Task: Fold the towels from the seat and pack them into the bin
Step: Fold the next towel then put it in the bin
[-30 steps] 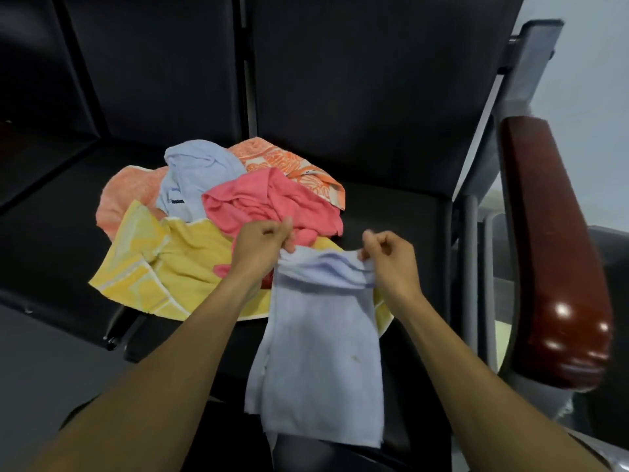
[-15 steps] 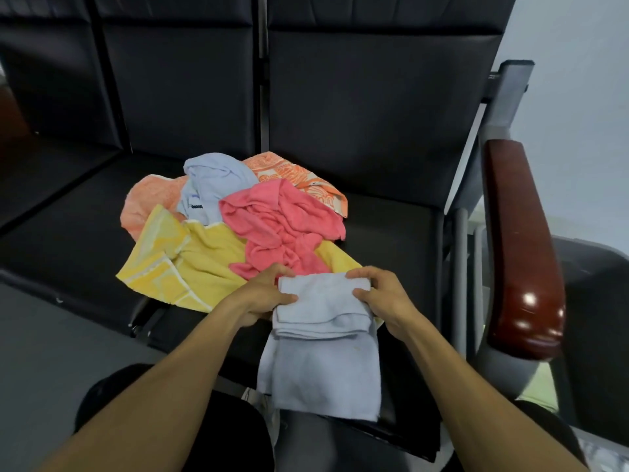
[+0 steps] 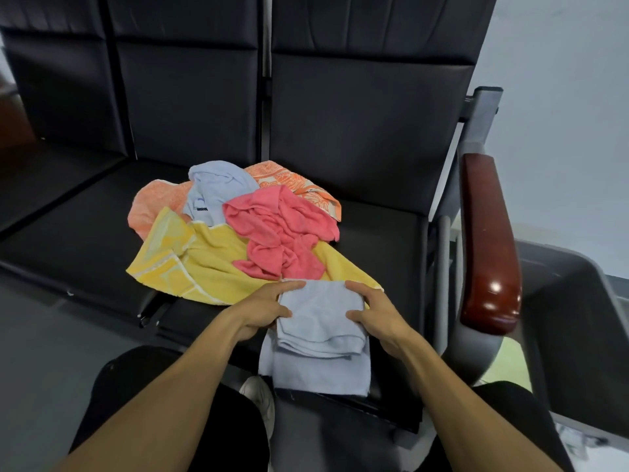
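We are looking down at a light blue towel (image 3: 321,321) lying on the front edge of the black seat (image 3: 374,240), its upper part doubled over so that several layers are showing at the fold, and its lower part hanging past the seat's edge. Our left hand (image 3: 262,310) is resting at the towel's left side, fingers curled with the thumb lying on the cloth and the forefinger reaching along the top edge. Our right hand (image 3: 374,310) is gripping the right side, thumb on top and fingers bent round the far corner (how much cloth is under either palm we cannot tell).

Just behind the hands, the unfolded heap is sitting on the same seat: a yellow towel (image 3: 190,264) spreading widest, a crumpled pink towel (image 3: 279,229) on it, a second light blue towel (image 3: 218,189) behind, and two orange patterned towels (image 3: 156,206) at the back. A grey bin (image 3: 578,318) is standing to the right, beyond the reddish wooden armrest (image 3: 490,247).
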### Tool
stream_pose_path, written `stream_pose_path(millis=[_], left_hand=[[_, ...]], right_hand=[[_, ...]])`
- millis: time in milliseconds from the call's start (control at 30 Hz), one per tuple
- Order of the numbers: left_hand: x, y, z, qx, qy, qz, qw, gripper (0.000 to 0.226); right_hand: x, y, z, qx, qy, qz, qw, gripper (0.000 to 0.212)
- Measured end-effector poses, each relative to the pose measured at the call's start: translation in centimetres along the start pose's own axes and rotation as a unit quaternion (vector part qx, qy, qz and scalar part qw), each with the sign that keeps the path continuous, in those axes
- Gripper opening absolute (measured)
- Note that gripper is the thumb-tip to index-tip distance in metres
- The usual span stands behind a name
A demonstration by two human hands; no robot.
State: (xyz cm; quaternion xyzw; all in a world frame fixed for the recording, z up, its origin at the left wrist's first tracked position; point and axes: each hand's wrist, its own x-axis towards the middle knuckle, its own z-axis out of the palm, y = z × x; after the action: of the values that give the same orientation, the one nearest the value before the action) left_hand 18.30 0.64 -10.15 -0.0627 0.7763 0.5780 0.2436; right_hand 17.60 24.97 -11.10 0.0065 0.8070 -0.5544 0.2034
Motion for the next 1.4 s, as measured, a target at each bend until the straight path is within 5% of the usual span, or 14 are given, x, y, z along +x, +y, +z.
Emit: stream_pose_path(millis=[133, 300, 467, 533, 633, 733, 867, 967, 1100, 1233, 1333, 1400], left_hand=[[-0.1, -0.8, -0.2, 0.023, -0.004, -0.015, 1.0, 0.074], [0.8, -1.6, 0.0, 0.019, 0.097, 0.026, 0.995, 0.041], [1.5, -1.9, -0.4, 0.097, 0.093, 0.008, 0.991, 0.052], [1.7, -2.1, -0.1, 0.257, 0.112, 0.028, 0.959, 0.054], [2.0, -1.6, 1.9, 0.412, 0.245, 0.16, 0.863, 0.037], [2.7, -1.4, 4.2, 0.419, 0.17, 0.259, 0.853, 0.041], [3.9, -3.7, 4.7, 0.547, 0.052, 0.115, 0.828, 0.079], [4.7, -4.1, 3.8, 0.527, 0.061, 0.07, 0.845, 0.082], [5.4, -2.3, 2.2, 0.488, 0.205, 0.11, 0.841, 0.042], [5.3, -0.8, 1.1, 0.513, 0.169, 0.051, 0.84, 0.036], [5.1, -0.4, 1.3, 0.48, 0.242, 0.148, 0.83, 0.024], [4.8, -0.1, 1.3, 0.457, 0.301, 0.217, 0.808, 0.023]], right_hand=[[-0.8, 0.2, 0.3, -0.039, -0.025, 0.005, 0.999, 0.074], [-0.4, 0.6, 0.6, -0.108, 0.068, -0.037, 0.991, 0.05], [-0.1, 0.4, -0.1, -0.152, -0.038, 0.011, 0.988, 0.071], [-0.1, 0.5, 0.2, -0.258, 0.0, -0.005, 0.966, 0.066], [0.0, 0.1, 1.9, -0.411, 0.14, -0.143, 0.889, 0.037], [0.8, 0.7, 4.2, -0.421, 0.045, -0.201, 0.884, 0.047], [2.2, 3.3, 4.6, -0.514, -0.014, -0.138, 0.847, 0.092], [2.7, 3.3, 3.5, -0.505, 0.025, -0.111, 0.855, 0.092], [3.6, 1.8, 1.5, -0.48, 0.111, -0.114, 0.863, 0.047], [4.0, 0.5, -0.1, -0.46, 0.065, -0.088, 0.881, 0.031], [3.7, 0.0, -0.1, -0.339, 0.088, -0.14, 0.926, 0.011], [3.5, 0.0, 0.0, -0.202, 0.119, -0.164, 0.958, 0.016]])
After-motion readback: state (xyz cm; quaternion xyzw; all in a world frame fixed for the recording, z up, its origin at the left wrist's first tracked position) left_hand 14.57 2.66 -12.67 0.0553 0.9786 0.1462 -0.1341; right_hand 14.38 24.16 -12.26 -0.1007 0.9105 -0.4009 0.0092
